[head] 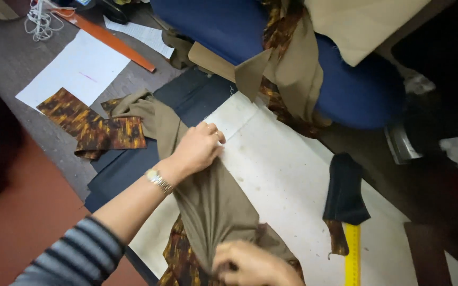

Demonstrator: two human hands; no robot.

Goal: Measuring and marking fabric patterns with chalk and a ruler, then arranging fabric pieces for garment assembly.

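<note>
Both hands grip one olive-brown cloth [208, 201] on the white sheet [292, 180] covering the table [6, 63]: left hand [200, 148] pinches its upper edge, right hand [253, 265] bunches its lower end. Patterned orange-brown scraps [94, 127] lie left; yellow ruler [352, 254] lies right.

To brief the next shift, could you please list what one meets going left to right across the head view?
White paper sheet → patterned brown fabric piece → left hand on the olive cloth → dark fabric piece → yellow ruler.

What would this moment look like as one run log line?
left hand: gripping olive fabric | right hand: gripping same fabric | under: white paper
</note>
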